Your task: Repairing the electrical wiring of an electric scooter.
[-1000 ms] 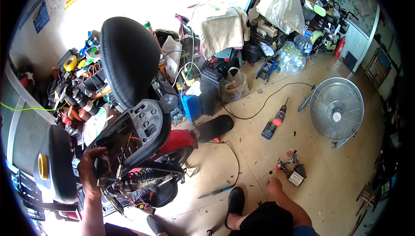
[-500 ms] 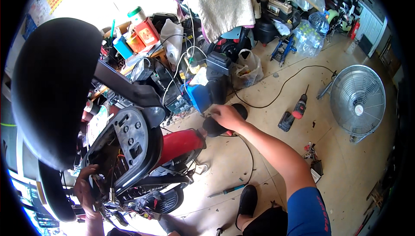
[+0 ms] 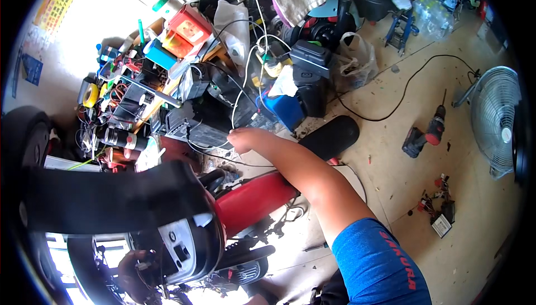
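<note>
My right arm reaches forward across the red body panel [image 3: 254,202] of a scooter. At its end, my right hand [image 3: 245,139] has its fingers drawn together beside a white cable [image 3: 239,101] and a dark box [image 3: 206,121]; whatever is in them is hidden. Low on the left, my left hand [image 3: 134,277] is in shadow among the scooter's wiring, by the grey-and-black open housing [image 3: 181,243]; its fingers do not show clearly. A wide black part [image 3: 111,199] crosses above that housing. Past my right forearm lies a long rounded black piece [image 3: 330,136].
Tools, wires and bottles crowd a bench [image 3: 159,107] at the far left. Beyond my hand stand a blue container [image 3: 285,109] and a white plastic bag [image 3: 357,59]. A cordless drill [image 3: 427,135], loose electrical parts [image 3: 441,207] and a fan [image 3: 497,118] are on the floor at right.
My right hand has moved left and away from the black piece toward the cables by the bench. My left hand is now deeper among the wiring. The view has shifted left.
</note>
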{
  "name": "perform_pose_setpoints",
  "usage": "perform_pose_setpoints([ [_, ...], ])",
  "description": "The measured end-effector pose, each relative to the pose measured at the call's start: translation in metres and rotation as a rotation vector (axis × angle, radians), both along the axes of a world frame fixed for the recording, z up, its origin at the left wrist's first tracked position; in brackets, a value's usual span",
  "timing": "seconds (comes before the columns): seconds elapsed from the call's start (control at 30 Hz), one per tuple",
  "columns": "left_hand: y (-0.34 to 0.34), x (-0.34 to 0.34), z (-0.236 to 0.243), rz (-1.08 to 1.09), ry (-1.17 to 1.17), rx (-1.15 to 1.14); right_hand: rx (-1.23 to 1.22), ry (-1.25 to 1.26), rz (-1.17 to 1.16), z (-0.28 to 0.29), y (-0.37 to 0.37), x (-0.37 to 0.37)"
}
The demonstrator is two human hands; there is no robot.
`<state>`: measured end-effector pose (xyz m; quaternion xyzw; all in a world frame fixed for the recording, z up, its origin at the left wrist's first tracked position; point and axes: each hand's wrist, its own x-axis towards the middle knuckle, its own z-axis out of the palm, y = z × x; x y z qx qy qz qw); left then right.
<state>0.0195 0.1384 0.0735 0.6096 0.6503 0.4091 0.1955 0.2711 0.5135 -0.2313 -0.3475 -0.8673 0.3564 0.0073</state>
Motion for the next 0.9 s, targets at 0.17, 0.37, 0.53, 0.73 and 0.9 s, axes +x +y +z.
perform_pose_setpoints([
  [0.17, -0.005, -0.009, 0.007, -0.106, -0.099, 0.007, 0.326, 0.025, 0.011, -0.009, 0.018, -0.005],
  [0.37, 0.009, 0.033, -0.001, -0.100, -0.015, 0.073, 0.268, -0.060, 0.039, -0.026, 0.020, -0.012],
  [0.53, 0.004, 0.025, 0.004, -0.062, -0.018, 0.057, 0.479, -0.045, -0.005, -0.044, 0.007, -0.017],
  [0.73, 0.002, 0.022, 0.006, -0.051, -0.023, 0.048, 0.779, 0.032, -0.077, -0.066, -0.001, -0.015],
  [0.9, -0.003, 0.003, 0.009, -0.096, -0.036, -0.006, 0.850, 0.053, -0.068, -0.096, 0.007, -0.023],
])
